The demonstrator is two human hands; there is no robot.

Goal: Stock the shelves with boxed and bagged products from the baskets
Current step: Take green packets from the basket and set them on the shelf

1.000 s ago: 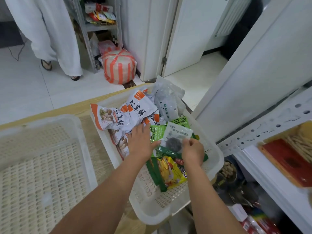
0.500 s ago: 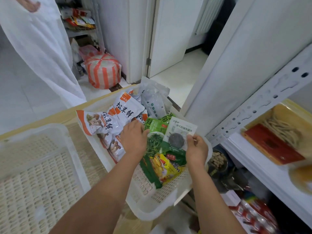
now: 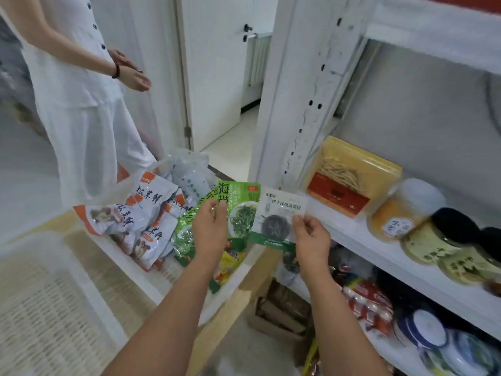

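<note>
My left hand [image 3: 210,230] grips a green seaweed bag [image 3: 241,210], thumb on its front, lifted above the white basket [image 3: 151,287]. My right hand [image 3: 311,238] pinches the lower right corner of a white seaweed packet [image 3: 279,215] with a green bottom strip, held beside the green bag near the front edge of the white shelf [image 3: 379,248]. The basket still holds several white-and-orange mushroom bags [image 3: 141,215], another green bag [image 3: 184,232], a yellow bag [image 3: 229,263] and clear bags [image 3: 189,172].
A yellow-lidded box [image 3: 349,177] and several jars [image 3: 401,213] stand on the shelf. The lower shelf holds packets and tins [image 3: 374,302]. A second white basket [image 3: 46,308] sits at left on the wooden table [image 3: 235,302]. A person in white [image 3: 81,99] stands behind.
Both hands lifted their bags out of the basket and moved right toward the shelf. The view swung up and right; the person in white came closer.
</note>
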